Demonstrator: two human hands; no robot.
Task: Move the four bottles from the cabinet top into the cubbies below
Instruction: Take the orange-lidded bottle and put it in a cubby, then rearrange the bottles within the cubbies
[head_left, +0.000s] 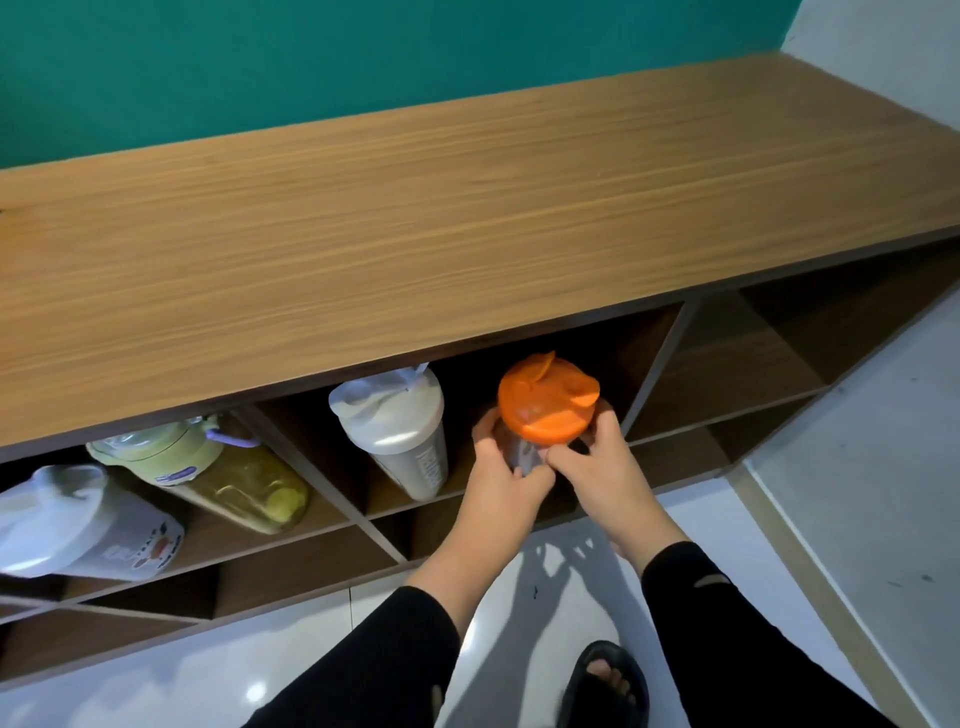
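Both hands grip a bottle with an orange lid (545, 402) at the mouth of an upper cubby. My left hand (504, 475) wraps its left side and my right hand (605, 467) its right side. In the same cubby, to the left, a white shaker bottle (397, 428) stands upright. One cubby further left holds a yellow-green jug (218, 470) with a purple strap. At the far left sits a white bottle (78, 525) with a printed label. The wooden cabinet top (415, 234) is bare.
Cubbies at the right end (727, 364) and in the lower row (291, 571) hold nothing. A green wall runs behind the cabinet. White tiled floor (857, 493) lies in front, with my sandalled foot (605, 680) near the bottom edge.
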